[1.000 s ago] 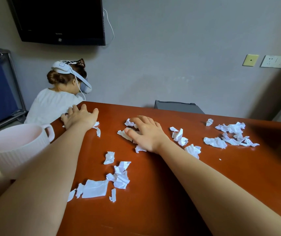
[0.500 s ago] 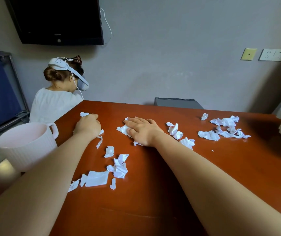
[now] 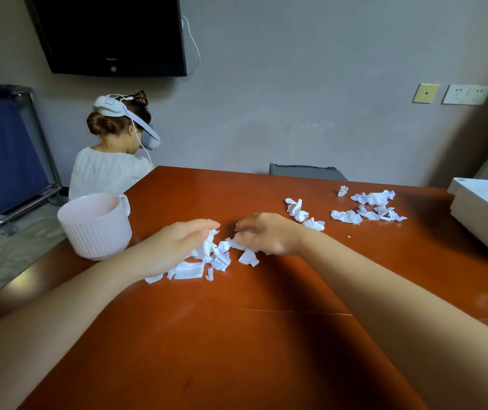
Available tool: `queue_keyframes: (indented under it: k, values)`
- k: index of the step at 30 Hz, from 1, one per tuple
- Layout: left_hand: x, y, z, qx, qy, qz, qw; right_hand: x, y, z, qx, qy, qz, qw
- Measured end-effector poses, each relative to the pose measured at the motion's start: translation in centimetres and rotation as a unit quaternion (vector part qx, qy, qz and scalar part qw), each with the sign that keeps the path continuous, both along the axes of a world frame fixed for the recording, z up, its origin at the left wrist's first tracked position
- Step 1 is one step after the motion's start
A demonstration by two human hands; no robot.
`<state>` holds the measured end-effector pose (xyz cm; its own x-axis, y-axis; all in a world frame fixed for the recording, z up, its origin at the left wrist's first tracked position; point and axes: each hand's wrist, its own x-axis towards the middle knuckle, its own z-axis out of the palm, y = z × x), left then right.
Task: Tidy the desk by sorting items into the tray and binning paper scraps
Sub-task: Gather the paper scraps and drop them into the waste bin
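Note:
White torn paper scraps [image 3: 204, 261] lie heaped on the red-brown desk [image 3: 236, 335] between my hands. My left hand [image 3: 174, 247] is cupped on the left side of the heap, fingers curled onto scraps. My right hand [image 3: 269, 235] presses the heap's right side, fingers bent on scraps. A second cluster of scraps [image 3: 369, 207] lies farther right, and a small group of scraps [image 3: 298, 211] sits just beyond my right hand. A pink ribbed bin [image 3: 95, 229] with a handle stands at the desk's left edge. A white tray [image 3: 485, 214] sits at the right edge.
Another person wearing a headset [image 3: 112, 161] sits beyond the desk's far left corner. A grey chair back [image 3: 304, 171] stands behind the far edge. A dark screen [image 3: 112, 34] hangs on the wall. A blue cart [image 3: 3, 155] stands at left.
Both hands have dragged scraps from the far part of the desk toward me, merging them with the near pile. The view shifted, bringing the bin and tray closer in.

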<state>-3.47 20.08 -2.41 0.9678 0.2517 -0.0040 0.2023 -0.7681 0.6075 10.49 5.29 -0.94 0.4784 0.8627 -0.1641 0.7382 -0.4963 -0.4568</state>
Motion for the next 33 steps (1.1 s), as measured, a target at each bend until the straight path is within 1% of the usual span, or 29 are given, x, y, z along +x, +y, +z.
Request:
queue_keyframes:
  k: [1, 3, 5, 7, 10, 14, 18, 21, 24, 27, 30, 33]
  values:
    - [-0.7, -0.5, 0.2, 0.021, 0.008, -0.008, 1.000, -0.5, -0.4, 0.3, -0.023, -0.007, 0.009, 1.000]
    - [-1.7, -1.3, 0.5, 0.108, 0.036, 0.006, 0.993, -1.5, -1.4, 1.1, -0.057, -0.005, 0.020, 0.998]
    - [-2.3, -1.3, 0.6, 0.194, 0.074, 0.036, 0.978, -2.7, -2.3, 2.0, -0.101, -0.042, 0.054, 0.992]
    - [-2.7, -1.2, 0.6, 0.232, 0.113, 0.066, 0.964, -3.6, -2.5, 2.3, -0.137, -0.085, 0.069, 0.984]
    - [-2.9, -1.2, 0.7, 0.259, 0.110, 0.087, 0.956, -4.3, -1.4, 1.7, -0.136, -0.094, 0.017, 0.986]
    - [-2.0, -1.3, 1.0, 0.226, 0.107, 0.057, 0.967, -5.0, 0.4, 0.7, -0.116, -0.112, -0.017, 0.987]
    - [-0.9, -1.8, 1.1, 0.218, 0.117, 0.042, 0.968, -5.3, 1.8, -0.1, -0.038, -0.131, -0.021, 0.990]
    - [-0.7, -2.7, 1.5, 0.240, 0.108, 0.042, 0.964, -5.4, 2.2, -0.7, 0.016, -0.122, -0.017, 0.992]
    - [-0.5, -3.4, 1.3, 0.269, 0.110, 0.058, 0.955, -5.2, 2.3, -1.2, 0.051, -0.112, -0.022, 0.992]
    - [-0.6, -3.7, 0.8, 0.255, 0.074, 0.077, 0.961, -4.8, 2.3, -1.4, 0.055, -0.107, -0.019, 0.993]
    - [-1.1, -4.1, 0.8, 0.222, 0.033, 0.098, 0.970, -4.4, 1.7, -1.4, 0.055, -0.124, -0.023, 0.991]
    - [-1.0, -4.5, 1.0, 0.175, 0.002, 0.111, 0.978, -4.0, 0.3, -1.2, 0.067, -0.115, -0.033, 0.991]
